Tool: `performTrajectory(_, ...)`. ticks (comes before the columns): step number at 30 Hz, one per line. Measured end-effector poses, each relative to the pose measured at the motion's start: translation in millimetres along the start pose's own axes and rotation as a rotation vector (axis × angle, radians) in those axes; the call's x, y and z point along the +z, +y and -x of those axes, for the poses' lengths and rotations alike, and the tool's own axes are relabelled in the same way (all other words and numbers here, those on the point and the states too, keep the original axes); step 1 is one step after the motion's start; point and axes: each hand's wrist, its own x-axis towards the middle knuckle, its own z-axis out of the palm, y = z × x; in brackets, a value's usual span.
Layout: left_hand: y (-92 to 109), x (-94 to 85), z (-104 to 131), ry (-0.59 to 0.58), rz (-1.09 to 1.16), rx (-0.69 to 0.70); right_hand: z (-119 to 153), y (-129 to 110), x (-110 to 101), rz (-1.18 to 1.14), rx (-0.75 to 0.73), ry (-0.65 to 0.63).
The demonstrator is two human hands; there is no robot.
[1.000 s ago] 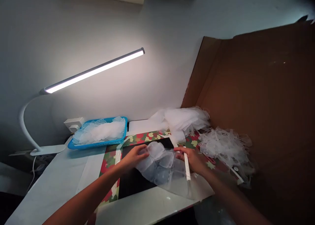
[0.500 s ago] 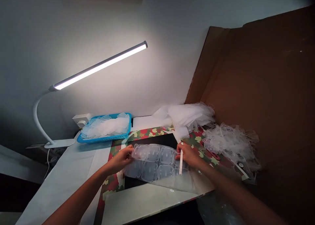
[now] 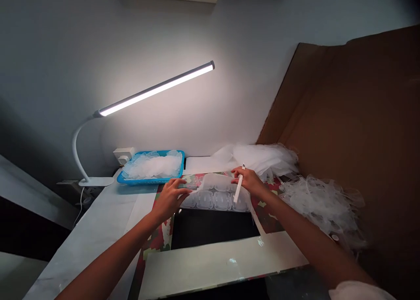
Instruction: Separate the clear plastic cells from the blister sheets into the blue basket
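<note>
And there was the right hand (image 3: 246, 180), closed around a slim white tool (image 3: 238, 188), its shaft slanting down and to the left over the clear sheet! The left hand (image 3: 169, 200) sat across from it, open, fingers parted and loosely arched at the sheet's left end; whether those fingertips actually touched the film was hard to tell from here.

The sheet (image 3: 213, 200), translucent and stamped with rows of rounded squares, lay between the two hands, across the far end of a black panel (image 3: 216, 228). Camouflage-patterned covering (image 3: 275, 217) framed that panel at the sides, and a pale strip (image 3: 213, 265) ran along its near edge.

Beyond the left hand, what a load: a blue basket (image 3: 151, 181) heaped with filmy white pieces (image 3: 152, 165)! Just past the right hand spread a pile of white sheets (image 3: 262, 158), and to its right a tangle of clear scraps (image 3: 321, 204) lay up against the brown cardboard (image 3: 348, 116). Over on the left, a clip-on lamp (image 3: 157, 89) blazed away above the basket.
</note>
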Motion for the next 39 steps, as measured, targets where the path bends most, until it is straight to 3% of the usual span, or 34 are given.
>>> performTrajectory(2,0,-8.5,12,-0.039,0.165,-0.013,23,-12,-9,-0.131,0.025,-0.002)
performTrajectory(4,0,-23.0,32,-0.207,0.376,-0.047,55,-25,-22,-0.252,0.086,-0.091)
performTrajectory(8,2,-50.1,75,-0.593,0.532,-0.073,117,-42,-41,-0.342,0.157,-0.614)
performTrajectory(10,4,-55.1,88,-0.699,0.492,-0.080,135,-40,-39,-0.375,0.212,-0.742)
performTrajectory(11,5,-54.9,92,-0.714,0.470,-0.083,141,-36,-35,-0.385,0.247,-0.723)
performTrajectory(13,6,-49.0,92,-0.669,0.426,-0.092,147,-24,-22,-0.356,0.314,-0.530)
performTrajectory(15,9,-36.2,85,-0.542,0.354,-0.112,151,-10,-6,-0.268,0.345,-0.282)
performTrajectory(17,13,-16.6,76,-0.411,0.261,-0.112,157,3,10,-0.175,0.318,-0.151)
performTrajectory(21,19,35.2,63,-0.246,0.022,-0.078,175,19,28,-0.012,0.207,-0.110)
performTrajectory(25,12,69.1,55,-0.230,-0.201,-0.099,191,24,30,0.081,0.204,-0.076)
performTrajectory(27,6,69.5,51,-0.272,-0.210,-0.075,192,23,29,0.083,0.207,-0.069)
performTrajectory(32,-10,50.4,39,-0.323,-0.089,-0.069,176,24,22,0.021,0.297,0.024)
performTrajectory(36,-28,46.2,36,-0.113,0.015,-0.173,143,31,18,0.021,0.354,0.191)
performTrajectory(39,-39,47.2,37,0.040,0.090,-0.236,110,35,19,0.079,0.302,0.201)
